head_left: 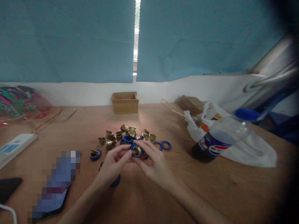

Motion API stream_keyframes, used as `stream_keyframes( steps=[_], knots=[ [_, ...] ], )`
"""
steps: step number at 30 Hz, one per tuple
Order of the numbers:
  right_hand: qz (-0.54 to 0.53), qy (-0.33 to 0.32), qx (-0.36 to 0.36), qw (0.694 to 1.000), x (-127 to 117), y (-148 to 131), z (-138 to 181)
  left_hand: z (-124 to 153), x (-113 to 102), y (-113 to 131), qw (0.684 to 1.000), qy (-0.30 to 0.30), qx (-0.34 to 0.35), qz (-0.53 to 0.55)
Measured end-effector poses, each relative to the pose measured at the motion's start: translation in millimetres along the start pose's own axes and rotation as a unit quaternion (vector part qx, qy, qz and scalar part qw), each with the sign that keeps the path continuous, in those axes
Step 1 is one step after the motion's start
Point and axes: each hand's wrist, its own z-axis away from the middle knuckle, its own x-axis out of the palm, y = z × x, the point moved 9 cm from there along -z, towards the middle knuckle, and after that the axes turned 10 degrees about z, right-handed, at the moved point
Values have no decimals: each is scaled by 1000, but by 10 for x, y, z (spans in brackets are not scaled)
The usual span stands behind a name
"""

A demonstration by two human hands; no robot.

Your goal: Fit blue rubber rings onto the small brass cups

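Between my two hands, a brass-coloured metal fitting with a blue ring (pixel 136 150) is held a little above the table. My left hand (pixel 114 161) pinches its left side with thumb and fingers. Over the right side and top lie the fingers of my right hand (pixel 155 158), closed on the same piece. Behind them is a loose pile of brass fittings (pixel 128 130). Plain blue rings (pixel 166 145) lie just right of the pile. A fitting seated in a blue ring (pixel 95 154) rests to the left, and others are partly hidden by my left hand.
A small open cardboard box (pixel 125 103) stands at the back. On the right, a cola bottle (pixel 217 140) leans over a white plastic bag (pixel 252 152). A blurred-out phone (pixel 56 186) and a white power strip (pixel 16 147) lie left; bagged items (pixel 22 102) sit behind.
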Motion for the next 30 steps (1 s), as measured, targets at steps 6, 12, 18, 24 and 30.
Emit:
stream_keyframes(
  steps=[6, 12, 18, 24, 30],
  knots=[
    [-81, -26, 54, 995, 67, 73, 23, 4, -8, 37, 1000, 2, 16, -9],
    [-164, -33, 127, 978, 78, 195, 17, -6, -46, 41, 1000, 12, 11, -5],
    [-198, -43, 150, 968, 155, 291, 13, 14, 9, 1, 1000, -6, -9, -4],
    [-123, -40, 141, 981, 123, 275, 34, 19, -44, 83, 995, 20, 24, -90],
    [-17, -10, 67, 998, 15, 148, 9, 46, -52, 163, 978, 33, 74, -191]
  ],
)
